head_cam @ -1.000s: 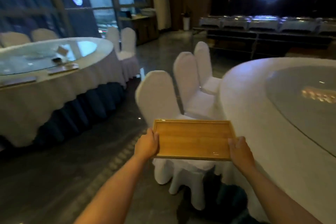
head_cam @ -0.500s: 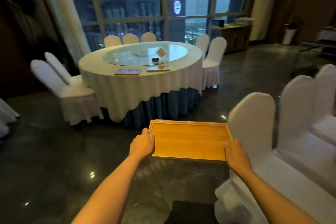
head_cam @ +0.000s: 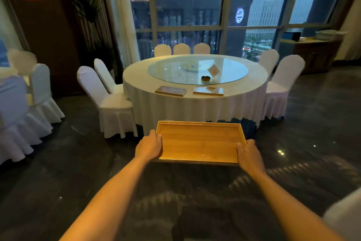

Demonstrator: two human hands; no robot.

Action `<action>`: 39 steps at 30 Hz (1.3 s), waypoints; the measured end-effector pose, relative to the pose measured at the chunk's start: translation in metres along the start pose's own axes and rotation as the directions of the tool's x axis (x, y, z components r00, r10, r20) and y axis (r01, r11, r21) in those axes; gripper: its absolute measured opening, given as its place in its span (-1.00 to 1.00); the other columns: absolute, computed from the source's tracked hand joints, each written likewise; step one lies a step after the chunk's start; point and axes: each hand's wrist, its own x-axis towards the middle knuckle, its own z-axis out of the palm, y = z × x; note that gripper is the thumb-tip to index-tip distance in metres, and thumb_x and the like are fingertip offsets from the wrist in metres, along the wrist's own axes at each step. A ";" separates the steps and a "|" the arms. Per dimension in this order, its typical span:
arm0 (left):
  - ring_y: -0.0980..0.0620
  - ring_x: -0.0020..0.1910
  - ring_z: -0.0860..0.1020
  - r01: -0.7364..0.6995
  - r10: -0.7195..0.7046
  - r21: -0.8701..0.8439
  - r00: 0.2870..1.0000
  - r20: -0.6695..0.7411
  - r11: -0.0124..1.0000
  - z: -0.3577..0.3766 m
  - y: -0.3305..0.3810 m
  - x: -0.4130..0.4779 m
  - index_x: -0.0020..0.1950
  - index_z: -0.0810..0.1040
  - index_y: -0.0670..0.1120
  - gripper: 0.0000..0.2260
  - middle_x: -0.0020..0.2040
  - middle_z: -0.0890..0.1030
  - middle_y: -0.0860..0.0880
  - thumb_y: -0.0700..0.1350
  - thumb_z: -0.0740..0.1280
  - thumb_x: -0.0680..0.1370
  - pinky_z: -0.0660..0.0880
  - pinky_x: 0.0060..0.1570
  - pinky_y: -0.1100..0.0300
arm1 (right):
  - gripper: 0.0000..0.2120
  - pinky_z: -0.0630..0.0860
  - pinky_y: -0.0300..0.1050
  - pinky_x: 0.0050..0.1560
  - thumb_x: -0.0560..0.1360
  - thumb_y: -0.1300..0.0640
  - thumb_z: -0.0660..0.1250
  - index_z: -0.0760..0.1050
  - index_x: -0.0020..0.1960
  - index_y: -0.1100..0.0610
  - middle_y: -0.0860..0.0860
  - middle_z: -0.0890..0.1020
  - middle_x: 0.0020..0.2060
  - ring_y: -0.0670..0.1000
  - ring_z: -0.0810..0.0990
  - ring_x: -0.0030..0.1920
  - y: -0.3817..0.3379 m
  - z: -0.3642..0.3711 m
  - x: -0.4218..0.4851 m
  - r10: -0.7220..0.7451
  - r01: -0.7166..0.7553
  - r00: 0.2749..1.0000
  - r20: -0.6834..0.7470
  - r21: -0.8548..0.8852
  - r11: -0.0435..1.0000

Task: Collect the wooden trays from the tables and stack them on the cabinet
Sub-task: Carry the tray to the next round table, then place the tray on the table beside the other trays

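I hold an empty wooden tray (head_cam: 199, 142) level in front of me, over the dark floor. My left hand (head_cam: 149, 146) grips its left short edge and my right hand (head_cam: 249, 155) grips its right short edge. Straight ahead stands a round table (head_cam: 195, 104) with a white cloth and a glass turntable. Two more wooden trays lie near its front edge: one on the left (head_cam: 170, 90), one on the right (head_cam: 208, 91). A wooden cabinet (head_cam: 314, 55) stands at the far right by the window.
White-covered chairs ring the table: two at its left (head_cam: 109, 102), two at its right (head_cam: 281, 84), three behind. Another skirted table with chairs (head_cam: 17, 107) is at the far left. A small round dish (head_cam: 205, 78) and a card stand sit on the turntable.
My view has swung left from the near table and its chairs to face the window table, which is now centred and closer. Both hands keep the same hold on the tray.
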 end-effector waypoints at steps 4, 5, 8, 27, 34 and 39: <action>-0.17 0.08 0.56 0.032 -0.032 -0.005 0.999 -0.010 0.999 0.010 -0.014 0.083 0.25 0.35 -0.18 -0.65 0.13 0.58 -0.20 0.01 -0.01 0.64 0.46 -0.01 0.01 | -0.83 0.36 -0.05 -0.16 0.60 0.04 0.03 0.22 -0.03 0.15 0.09 0.41 -0.14 0.06 0.44 -0.18 -0.022 0.047 0.075 -0.009 0.009 1.000 0.000 -0.027 1.000; -0.17 0.08 0.56 0.033 -0.033 -0.006 0.999 -0.005 0.999 0.014 -0.018 0.105 0.24 0.36 -0.18 -0.65 0.13 0.58 -0.20 0.01 -0.02 0.64 0.46 0.01 0.00 | -0.83 0.38 -0.04 -0.15 0.60 0.04 0.03 0.22 -0.04 0.15 0.09 0.41 -0.15 0.07 0.44 -0.19 -0.026 0.061 0.093 -0.005 0.005 1.000 -0.002 -0.030 1.000; -0.18 0.09 0.55 0.030 -0.030 -0.002 1.000 0.009 1.000 0.021 -0.032 0.178 0.21 0.37 -0.19 -0.66 0.12 0.58 -0.21 0.01 -0.02 0.64 0.45 0.03 -0.01 | -0.83 0.41 0.01 -0.14 0.60 0.03 0.03 0.23 -0.05 0.14 0.08 0.41 -0.18 0.07 0.45 -0.21 -0.045 0.101 0.148 0.011 -0.011 1.000 -0.003 -0.030 0.999; -0.10 -0.09 0.49 0.033 -0.033 -0.012 0.999 0.019 0.999 0.051 -0.070 0.615 0.20 0.42 -0.23 -0.61 0.11 0.58 -0.22 0.00 -0.03 0.64 0.33 -0.13 0.12 | -0.74 0.48 0.06 -0.04 0.59 0.01 0.04 0.29 0.12 0.19 0.10 0.47 -0.13 0.08 0.49 -0.13 -0.167 0.310 0.519 0.156 -0.157 0.988 0.019 0.142 0.977; -0.21 0.11 0.54 0.072 -0.073 0.030 0.997 0.033 0.997 0.082 -0.068 0.763 0.18 0.48 -0.25 -0.58 0.14 0.59 -0.25 0.01 -0.02 0.64 0.40 -0.03 0.06 | -0.66 0.36 -0.08 -0.12 0.60 0.05 0.04 0.37 0.21 0.27 0.09 0.47 -0.10 0.04 0.45 -0.11 -0.177 0.378 0.657 0.213 -0.217 0.976 0.041 0.145 0.965; -0.25 0.13 0.52 0.121 -0.125 0.050 0.988 0.086 0.991 0.100 -0.074 0.843 0.20 0.45 -0.27 -0.57 0.14 0.57 -0.28 0.02 -0.02 0.63 0.44 0.06 0.00 | -0.65 0.38 -0.01 -0.03 0.60 0.12 0.06 0.38 0.26 0.32 0.19 0.50 -0.02 0.13 0.48 -0.01 -0.186 0.414 0.721 0.289 -0.295 0.955 0.057 0.140 0.945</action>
